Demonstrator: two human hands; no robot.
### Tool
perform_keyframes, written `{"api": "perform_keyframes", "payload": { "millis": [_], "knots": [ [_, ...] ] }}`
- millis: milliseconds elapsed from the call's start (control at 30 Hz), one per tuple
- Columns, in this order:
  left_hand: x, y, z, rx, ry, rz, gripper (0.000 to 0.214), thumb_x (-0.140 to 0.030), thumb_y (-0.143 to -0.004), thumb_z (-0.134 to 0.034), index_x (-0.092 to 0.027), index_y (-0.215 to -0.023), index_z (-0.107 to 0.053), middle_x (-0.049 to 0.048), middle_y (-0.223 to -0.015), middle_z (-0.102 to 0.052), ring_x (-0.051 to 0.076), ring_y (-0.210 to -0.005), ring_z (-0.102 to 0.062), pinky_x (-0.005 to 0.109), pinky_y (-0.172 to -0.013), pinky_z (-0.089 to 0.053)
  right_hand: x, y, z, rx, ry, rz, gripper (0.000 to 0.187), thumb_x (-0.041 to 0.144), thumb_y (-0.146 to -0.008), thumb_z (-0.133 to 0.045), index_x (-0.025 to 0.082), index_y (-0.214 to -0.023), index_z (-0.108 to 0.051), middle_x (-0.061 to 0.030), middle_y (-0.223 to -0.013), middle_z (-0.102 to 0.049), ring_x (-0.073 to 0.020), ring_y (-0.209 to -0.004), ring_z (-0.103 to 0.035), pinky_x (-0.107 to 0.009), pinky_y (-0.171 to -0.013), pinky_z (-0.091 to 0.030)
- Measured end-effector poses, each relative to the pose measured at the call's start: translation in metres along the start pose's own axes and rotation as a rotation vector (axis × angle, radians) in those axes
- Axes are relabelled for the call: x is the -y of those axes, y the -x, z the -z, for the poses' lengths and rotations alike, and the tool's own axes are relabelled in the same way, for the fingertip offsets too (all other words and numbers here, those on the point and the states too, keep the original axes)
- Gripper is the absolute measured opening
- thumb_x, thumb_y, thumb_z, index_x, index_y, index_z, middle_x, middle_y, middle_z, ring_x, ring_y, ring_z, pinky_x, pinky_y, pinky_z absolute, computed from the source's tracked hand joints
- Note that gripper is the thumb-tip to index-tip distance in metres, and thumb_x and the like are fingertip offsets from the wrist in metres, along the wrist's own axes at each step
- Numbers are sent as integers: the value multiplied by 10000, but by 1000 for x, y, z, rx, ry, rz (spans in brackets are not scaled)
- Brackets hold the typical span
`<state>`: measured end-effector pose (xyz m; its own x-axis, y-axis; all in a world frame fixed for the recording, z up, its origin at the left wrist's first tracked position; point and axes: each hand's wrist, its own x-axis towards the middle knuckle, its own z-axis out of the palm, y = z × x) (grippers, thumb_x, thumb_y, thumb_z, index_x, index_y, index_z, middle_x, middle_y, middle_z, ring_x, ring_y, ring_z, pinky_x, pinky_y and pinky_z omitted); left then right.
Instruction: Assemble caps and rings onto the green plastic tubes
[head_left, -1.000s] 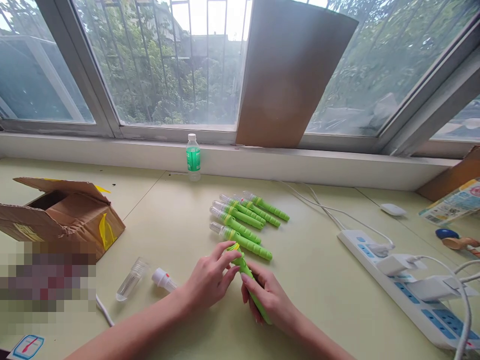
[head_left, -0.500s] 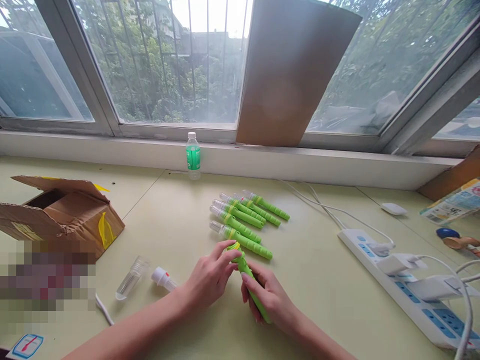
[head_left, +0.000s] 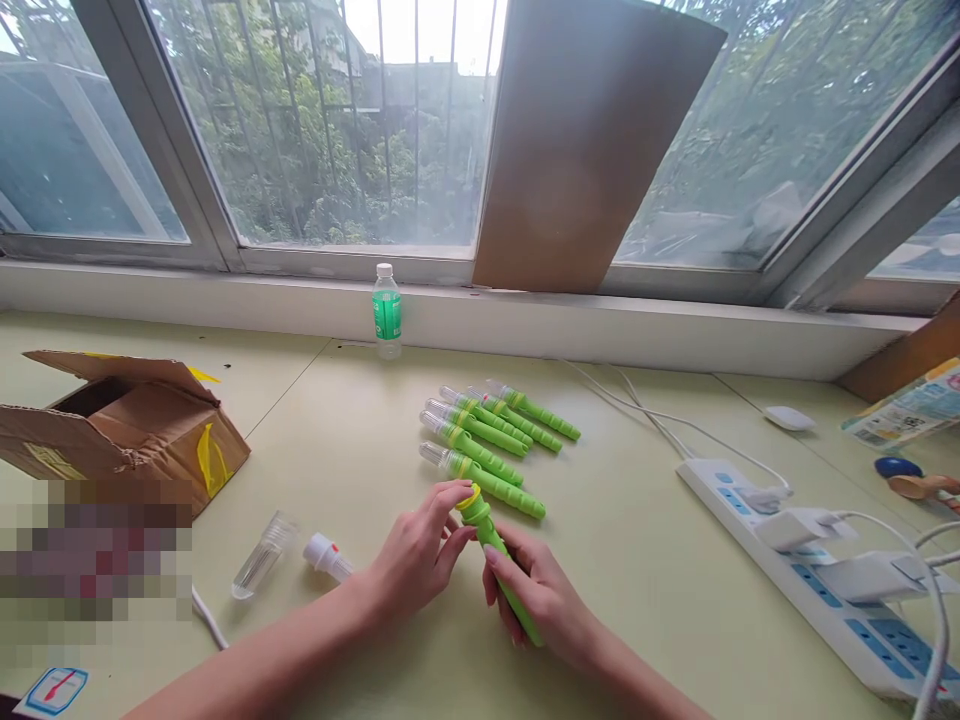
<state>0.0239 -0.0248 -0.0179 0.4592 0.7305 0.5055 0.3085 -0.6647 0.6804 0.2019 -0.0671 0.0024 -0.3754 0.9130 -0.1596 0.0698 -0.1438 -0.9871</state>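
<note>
My right hand (head_left: 544, 595) is wrapped round the lower part of a green ridged plastic handle (head_left: 476, 512), which tilts up and to the left. At its upper end is a yellow ring (head_left: 469, 496), with the fingers of my left hand (head_left: 420, 545) curled against it. My left thumb lies lower, near the handle's neck. Just beyond my hands lie several similar green handles (head_left: 499, 486) with clear tubular tips. Left of my left hand are a clear tube (head_left: 264, 555) and a white-capped piece (head_left: 324, 554), partly hidden by my forearm.
An open cardboard box (head_left: 150, 425) stands at the left. A bottle with a green label (head_left: 387, 315) is by the window ledge. At the right lies a white power strip (head_left: 795, 570) with plugs and cables. A small white object (head_left: 787, 418) sits behind it.
My left fingers have shifted slightly up and left at the handle's top, and the thumb has moved lower. More of the yellow ring and green neck shows. My right hand keeps its hold.
</note>
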Motion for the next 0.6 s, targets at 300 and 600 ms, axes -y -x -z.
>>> {"api": "perform_keyframes", "payload": {
  "millis": [300,600],
  "knots": [
    [1,0,0,-1,6,10,308,-181,-926,-473,-255,-1213,-389,107,-1286,-502,100,-681,-652,274,-642,-575,-2,1,2,20,-42,5,327,441,-944,-431,186,-1136,-504,37,-658,-556,-46,-330,-450,-151,-319,-285],
    [0,-1,0,-24,37,24,333,-187,-909,-501,-246,-1221,-402,97,-1263,-521,95,-673,-639,262,-633,-574,-1,0,2,23,-39,13,319,435,-945,-432,176,-1113,-514,38,-654,-548,-46,-330,-449,-151,-314,-293]
  ]
}}
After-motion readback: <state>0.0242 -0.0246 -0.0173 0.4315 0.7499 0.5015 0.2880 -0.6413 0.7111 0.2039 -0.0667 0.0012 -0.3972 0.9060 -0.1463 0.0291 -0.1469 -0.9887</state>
